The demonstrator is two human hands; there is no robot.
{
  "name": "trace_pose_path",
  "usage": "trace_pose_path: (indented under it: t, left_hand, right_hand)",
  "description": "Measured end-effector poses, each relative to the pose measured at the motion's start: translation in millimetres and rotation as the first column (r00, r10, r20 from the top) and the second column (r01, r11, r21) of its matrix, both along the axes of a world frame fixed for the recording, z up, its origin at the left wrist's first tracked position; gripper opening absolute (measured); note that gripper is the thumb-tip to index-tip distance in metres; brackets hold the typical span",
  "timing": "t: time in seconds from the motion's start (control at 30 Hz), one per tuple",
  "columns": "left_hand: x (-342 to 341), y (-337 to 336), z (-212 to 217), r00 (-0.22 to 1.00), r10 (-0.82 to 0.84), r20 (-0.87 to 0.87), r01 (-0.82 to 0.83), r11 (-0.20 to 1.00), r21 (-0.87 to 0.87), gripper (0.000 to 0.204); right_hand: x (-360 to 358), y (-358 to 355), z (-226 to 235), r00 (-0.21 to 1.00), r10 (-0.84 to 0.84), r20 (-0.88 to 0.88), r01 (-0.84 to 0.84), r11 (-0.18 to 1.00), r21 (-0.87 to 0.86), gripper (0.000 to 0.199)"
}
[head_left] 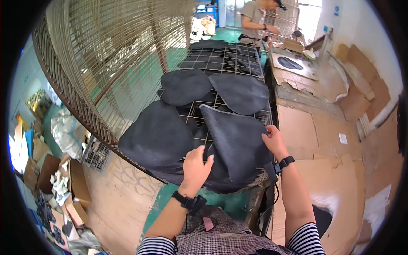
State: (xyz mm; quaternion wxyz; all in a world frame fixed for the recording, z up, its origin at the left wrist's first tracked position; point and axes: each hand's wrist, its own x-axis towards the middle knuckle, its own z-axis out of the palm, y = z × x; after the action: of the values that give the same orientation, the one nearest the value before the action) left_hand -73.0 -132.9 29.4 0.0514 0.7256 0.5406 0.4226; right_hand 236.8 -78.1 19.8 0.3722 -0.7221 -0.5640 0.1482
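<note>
A large black sheet piece (238,136), leather-like and folded along its left side, lies on a wire mesh rack (208,58). At its right edge, my right hand (275,142) pinches the border between thumb and fingers. My left hand (196,168) is by the rack's near side, left of the fold, thumb and fingers apart with nothing seen in them. Beside it on the left rests another rounded black piece (157,134). Farther back on the mesh lie two more black pieces, a rounded one (185,87) and a tapered one (240,92).
A tall rack of wire grids (123,46) stands on the left. Along the right runs a cardboard-covered bench (297,131), with a black piece (290,63) on a board at its far end. A co-worker (255,21) stands there. Boxes (78,182) and bags (66,131) crowd the left floor.
</note>
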Motion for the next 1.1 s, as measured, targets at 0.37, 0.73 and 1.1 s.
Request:
trace_pose_path:
  t: [0.37, 0.73, 1.1]
  left_hand:
    - [-12.3, 21.6, -11.4, 0.874, 0.002, 0.486, 0.097, 0.979, -0.180, 0.027]
    - [-26.8, -9.2, -25.9, 0.582, 0.318, 0.748, 0.299, 0.772, -0.561, 0.023]
    - [-18.8, 32.8, 13.8, 0.999, 0.023, -0.037, -0.033, 0.945, -0.324, 0.039]
  right_hand:
    - [-0.2, 17.8, -12.2, 0.991, -0.114, -0.063, 0.113, 0.993, -0.015, 0.036]
    - [52.8, -2.6, -35.6, 0.987, -0.129, -0.094, 0.127, 0.992, -0.028, 0.010]
    - [33.6, -27.9, -17.0, 0.898, -0.206, -0.388, 0.161, 0.976, -0.145, 0.013]
